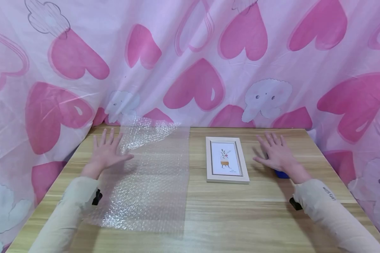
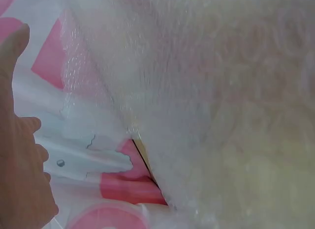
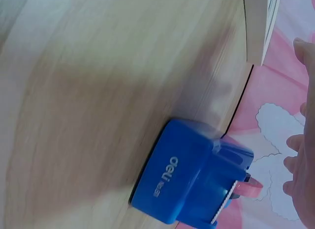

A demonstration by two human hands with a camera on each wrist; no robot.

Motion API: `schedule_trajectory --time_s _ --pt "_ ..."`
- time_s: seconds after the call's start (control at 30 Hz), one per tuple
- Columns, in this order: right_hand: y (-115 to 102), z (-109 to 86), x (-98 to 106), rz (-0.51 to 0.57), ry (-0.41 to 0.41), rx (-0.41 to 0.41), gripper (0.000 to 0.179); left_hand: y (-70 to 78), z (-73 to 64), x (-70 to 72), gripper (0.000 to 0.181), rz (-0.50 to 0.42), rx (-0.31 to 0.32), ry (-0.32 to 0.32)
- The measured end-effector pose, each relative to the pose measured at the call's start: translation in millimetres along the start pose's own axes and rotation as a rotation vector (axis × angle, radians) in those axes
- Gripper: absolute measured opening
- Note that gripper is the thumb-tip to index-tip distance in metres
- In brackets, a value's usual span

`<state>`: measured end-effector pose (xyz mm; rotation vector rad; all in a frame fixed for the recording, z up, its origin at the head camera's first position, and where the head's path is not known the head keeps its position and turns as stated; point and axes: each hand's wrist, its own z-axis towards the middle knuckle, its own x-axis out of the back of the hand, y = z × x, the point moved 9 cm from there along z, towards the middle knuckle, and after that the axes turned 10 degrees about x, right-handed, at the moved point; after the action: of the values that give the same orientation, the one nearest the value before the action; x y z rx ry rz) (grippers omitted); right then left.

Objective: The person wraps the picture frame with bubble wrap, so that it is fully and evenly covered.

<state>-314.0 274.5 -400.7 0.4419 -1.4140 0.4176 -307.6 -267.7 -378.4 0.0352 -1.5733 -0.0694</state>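
Picture frame [image 1: 227, 160] lies face up on the table [image 1: 225, 218], touching neither hand. With the clock centred on it and twelve o'clock toward the curtain [image 1: 193, 82], bubble wrap [image 1: 152, 179] is spread at nine and a blue tape dispenser [image 3: 172, 175] stands between three and four.

Left hand [image 1: 106, 154]: fingers spread, over the wrap's nine o'clock edge, gripping nothing. Right hand [image 1: 278, 156]: fingers spread, above the dispenser, which it largely hides in the head view; its wrist view shows a gap between them.

Risks, as judged: the wrap's twelve o'clock end runs past the table edge against the curtain, so a pull could snag or skew it. Being light, the sheet could shift if a sleeve brushed it. The dispenser's serrated cutter [image 3: 224, 203] faces twelve; fingers reaching around that side could be scratched. Whether the frame's front is breakable glass, I cannot tell.
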Motion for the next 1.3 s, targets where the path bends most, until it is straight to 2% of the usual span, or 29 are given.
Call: schedule_trajectory --time_s 0.37,0.6,0.8,0.97,1.1,1.3 --pt "-28.7 15.9 3.1 0.11 0.023 0.069 0.086 -25.3 -10.6 11.4 0.098 -0.121 0.01 -0.005" --pt "-53.4 29.4 -1.1 0.236 0.04 0.112 0.095 -47.2 -22.2 10.0 0.097 -0.193 0.045 -0.078" --pt "-73.4 42.5 -4.4 0.354 0.036 0.087 0.095 -63.6 -30.9 8.3 0.096 -0.277 0.073 -0.104" --pt "-91.0 51.3 -7.6 0.472 0.056 0.09 0.095 -72.6 -36.0 0.6 0.095 -0.312 0.085 -0.136" --pt "-102.9 56.1 -8.0 0.59 0.098 0.095 0.089 -75.3 -38.9 -3.7 0.091 -0.299 0.088 -0.143" --pt "-125.7 62.0 -4.9 0.894 0.158 0.105 0.074 -74.8 -43.0 -8.6 0.092 -0.287 0.113 -0.204"
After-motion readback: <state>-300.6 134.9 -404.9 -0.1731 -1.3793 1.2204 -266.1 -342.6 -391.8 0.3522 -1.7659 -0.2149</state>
